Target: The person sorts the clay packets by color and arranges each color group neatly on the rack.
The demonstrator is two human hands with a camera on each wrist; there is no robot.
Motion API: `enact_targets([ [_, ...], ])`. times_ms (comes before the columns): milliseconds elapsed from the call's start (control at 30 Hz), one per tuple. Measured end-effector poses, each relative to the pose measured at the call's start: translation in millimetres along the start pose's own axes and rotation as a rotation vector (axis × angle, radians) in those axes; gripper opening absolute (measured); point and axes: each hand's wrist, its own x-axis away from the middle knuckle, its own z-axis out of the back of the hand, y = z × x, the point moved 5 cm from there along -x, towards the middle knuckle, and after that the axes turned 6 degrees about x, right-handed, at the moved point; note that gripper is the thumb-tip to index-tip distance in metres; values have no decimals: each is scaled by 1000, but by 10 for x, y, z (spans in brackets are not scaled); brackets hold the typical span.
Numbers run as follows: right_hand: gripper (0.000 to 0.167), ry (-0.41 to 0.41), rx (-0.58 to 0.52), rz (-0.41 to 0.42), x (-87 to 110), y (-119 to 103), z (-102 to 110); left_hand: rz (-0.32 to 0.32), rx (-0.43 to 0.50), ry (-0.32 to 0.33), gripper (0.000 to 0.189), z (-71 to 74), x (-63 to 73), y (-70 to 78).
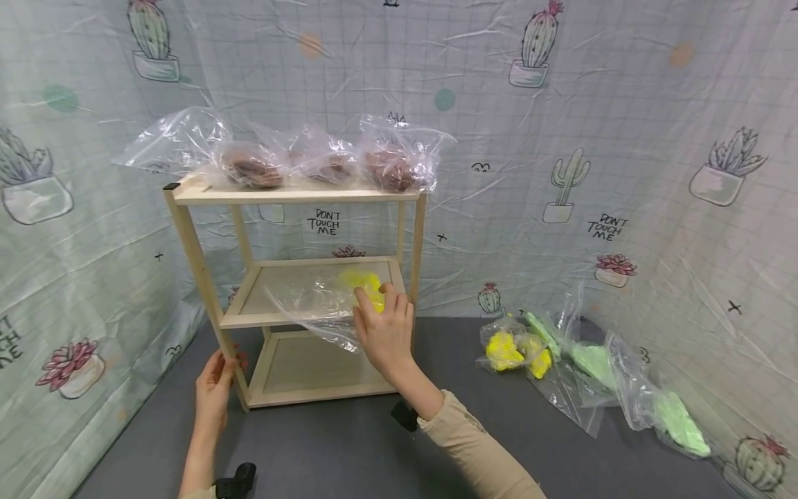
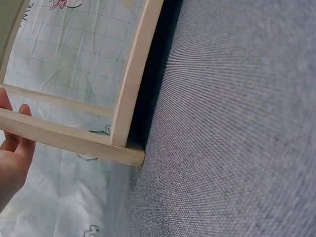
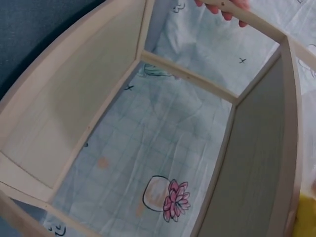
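Observation:
A wooden three-tier shelf (image 1: 324,320) stands on the grey surface. At its front left leg, the person's left hand (image 1: 213,391) grips the wood, thumb and fingers on either side of the post (image 2: 59,137). The right hand (image 1: 388,333) is at the middle tier, its fingers curled on a clear plastic bag (image 1: 318,312) with a bright yellow lump (image 1: 368,285) inside. The bag's loose end hangs over the tier's front edge. A bit of the yellow lump (image 3: 305,217) shows at the right wrist view's edge.
Several clear bags with brown lumps (image 1: 252,166) lie on the top tier. To the right, bags with yellow lumps (image 1: 503,351) and pale green pieces (image 1: 679,421) rest on the grey surface (image 1: 349,457). A cactus-print curtain (image 1: 499,173) encloses the space.

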Motion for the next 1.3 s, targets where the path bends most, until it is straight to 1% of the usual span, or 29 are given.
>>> enact_targets([
  [133, 32, -45, -26, 71, 35, 9, 43, -2, 28, 13, 31, 8, 9, 26],
  [267, 41, -45, -63, 124, 82, 29, 84, -14, 23, -1, 32, 12, 16, 38],
  [433, 48, -77, -162, 168, 150, 89, 131, -26, 34, -11, 29, 19, 21, 39],
  [567, 47, -99, -195, 235, 188, 135, 140, -23, 66, 3, 25, 34, 16, 29],
  [700, 33, -68, -174, 299, 184, 161, 150, -23, 75, 4, 26, 37, 10, 26],
  [800, 28, -49, -173, 315, 155, 165, 159, -25, 72, 6, 26, 31, 7, 28],
  [933, 28, -74, -196, 319, 110, 150, 134, -28, 71, 10, 26, 21, 5, 27],
  [1133, 34, -163, -229, 330, 45, 38, 28, -35, 75, -26, 24, 1, 2, 38],
  [1233, 39, -214, -209, 345, 20, -69, -16, -37, 78, -38, 23, -11, 3, 40],
  [1300, 41, -242, -194, 354, 0, -154, -42, -36, 80, -32, 23, -14, 4, 36],
])
